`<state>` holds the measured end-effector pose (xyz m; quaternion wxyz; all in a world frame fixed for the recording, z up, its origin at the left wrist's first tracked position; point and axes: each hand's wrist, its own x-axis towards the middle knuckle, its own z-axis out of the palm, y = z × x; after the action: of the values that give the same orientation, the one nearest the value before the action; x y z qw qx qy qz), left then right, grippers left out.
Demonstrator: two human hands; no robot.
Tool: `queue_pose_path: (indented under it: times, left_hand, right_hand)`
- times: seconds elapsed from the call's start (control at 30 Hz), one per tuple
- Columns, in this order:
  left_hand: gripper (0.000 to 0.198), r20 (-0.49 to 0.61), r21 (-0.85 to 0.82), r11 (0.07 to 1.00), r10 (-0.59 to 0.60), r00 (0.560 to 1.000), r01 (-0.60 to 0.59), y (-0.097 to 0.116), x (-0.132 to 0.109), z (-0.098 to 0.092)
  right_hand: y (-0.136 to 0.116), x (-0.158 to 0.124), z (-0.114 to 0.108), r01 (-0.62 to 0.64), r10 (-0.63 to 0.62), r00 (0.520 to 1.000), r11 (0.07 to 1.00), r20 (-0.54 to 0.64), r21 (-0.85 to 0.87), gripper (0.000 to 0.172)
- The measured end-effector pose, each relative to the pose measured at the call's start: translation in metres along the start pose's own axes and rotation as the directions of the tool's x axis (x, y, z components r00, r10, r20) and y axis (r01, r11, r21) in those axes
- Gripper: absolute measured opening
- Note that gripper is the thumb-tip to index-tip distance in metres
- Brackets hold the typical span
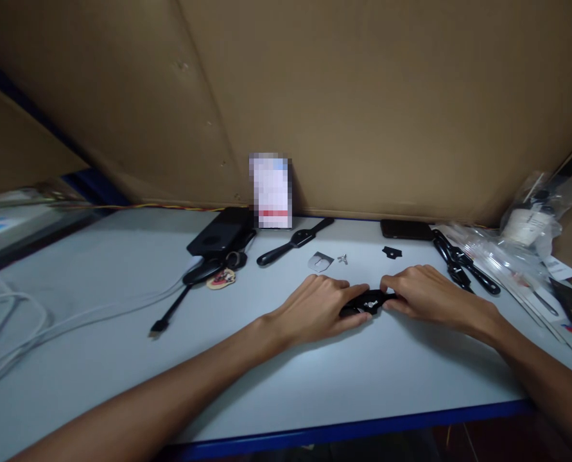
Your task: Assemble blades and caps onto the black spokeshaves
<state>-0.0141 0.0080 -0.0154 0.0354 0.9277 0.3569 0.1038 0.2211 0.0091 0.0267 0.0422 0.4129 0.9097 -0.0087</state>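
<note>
A black spokeshave [372, 303] with a silver screw at its middle is held low over the table between both hands. My left hand [320, 309] is closed around its left handle, thumb and fingers reaching toward the middle. At the other end, my right hand [423, 298] pinches the right handle. Beyond my hands lie a silver blade [320, 260] with a slot, a small silver wing screw [343, 260] and a black cap plate [391, 253]. Farther back, another black spokeshave body [301, 239] rests at a slant.
More black spokeshaves [459, 262] lie at right, by plastic bags and a white bottle [526, 224]. A dark phone [406, 230] lies at the back; a lit phone [272, 192] leans on the cardboard wall [386, 115]. Left are a black box [218, 232] and white cables [88, 314].
</note>
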Motion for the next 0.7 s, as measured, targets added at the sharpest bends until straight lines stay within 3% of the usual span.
queue_pose_path:
  times: [0.7]
  left_hand:
    - [0.043,0.009,-0.003,1.0,0.013,1.0,-0.013,-0.001,0.0002,-0.0023]
  right_hand:
    - [-0.0023,-0.0006,-0.0021,0.0,0.0,1.0,1.0,-0.012,0.028,0.013]
